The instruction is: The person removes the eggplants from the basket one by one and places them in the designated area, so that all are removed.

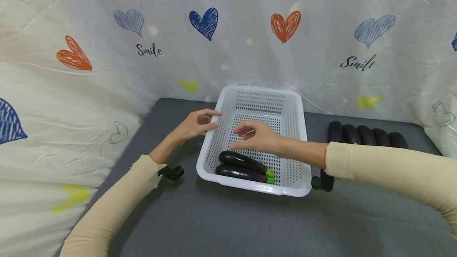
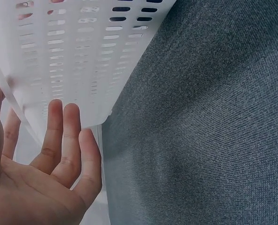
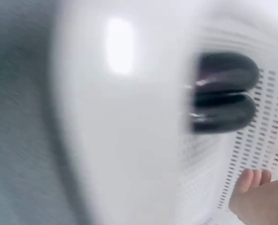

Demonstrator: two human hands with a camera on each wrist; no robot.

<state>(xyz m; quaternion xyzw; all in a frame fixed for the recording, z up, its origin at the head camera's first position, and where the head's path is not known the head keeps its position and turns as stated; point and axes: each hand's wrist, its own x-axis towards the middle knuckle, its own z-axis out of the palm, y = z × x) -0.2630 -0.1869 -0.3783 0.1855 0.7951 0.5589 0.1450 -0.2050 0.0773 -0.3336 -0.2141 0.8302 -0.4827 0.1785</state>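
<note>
My left hand [image 1: 195,124] is at the left rim of a white plastic basket [image 1: 306,158], its fingertips right at the edge. In the left wrist view the fingers [image 2: 71,126] are loosely bent beside the perforated outer wall. My right hand [image 1: 258,136] hangs over the inside of the basket with fingers and thumb apart and nothing between them. Two dark purple eggplants [image 1: 244,162] with green stem ends lie side by side near the basket's front wall, just below the right hand. The right wrist view shows their rounded ends, with the near rim blurred.
Several more eggplants [image 1: 365,135] lie in a row on the grey-covered table [image 1: 228,225], to the right of the basket and partly behind my right sleeve [image 1: 385,165]. A white curtain [image 1: 246,58] printed with hearts hangs behind the table and along its left side.
</note>
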